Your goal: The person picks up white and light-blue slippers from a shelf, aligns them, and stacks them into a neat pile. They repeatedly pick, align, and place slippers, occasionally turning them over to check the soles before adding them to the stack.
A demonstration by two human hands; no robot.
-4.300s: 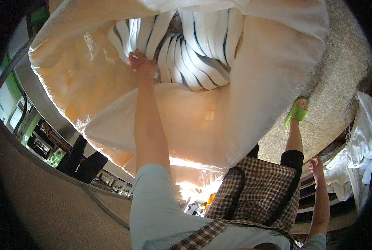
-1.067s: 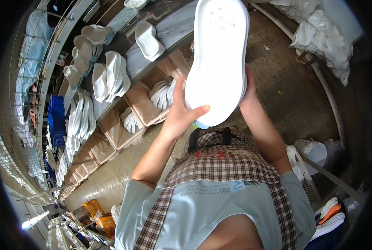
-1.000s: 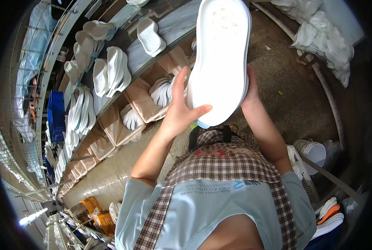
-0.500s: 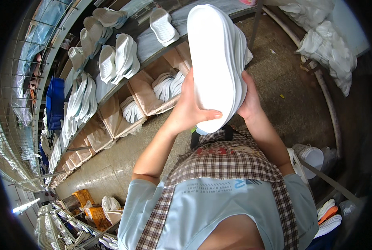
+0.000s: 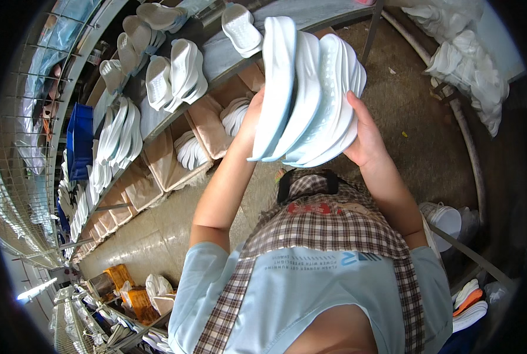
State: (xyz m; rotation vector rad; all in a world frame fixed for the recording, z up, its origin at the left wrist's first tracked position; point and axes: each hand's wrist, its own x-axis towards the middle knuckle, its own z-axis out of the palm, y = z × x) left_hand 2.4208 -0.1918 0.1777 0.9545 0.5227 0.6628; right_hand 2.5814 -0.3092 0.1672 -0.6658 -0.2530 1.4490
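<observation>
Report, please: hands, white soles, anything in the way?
Left hand, partly hidden, and right hand hold white soles, fanned apart. Nothing visibly blocking. Grey table beyond.

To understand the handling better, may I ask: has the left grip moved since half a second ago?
Yes: the left grip sits higher in the view, closer to the edge of the grey bench, partly hidden behind the white soles.

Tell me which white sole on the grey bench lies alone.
The sole just left of the held stack; the others sit clustered farther left.
</observation>
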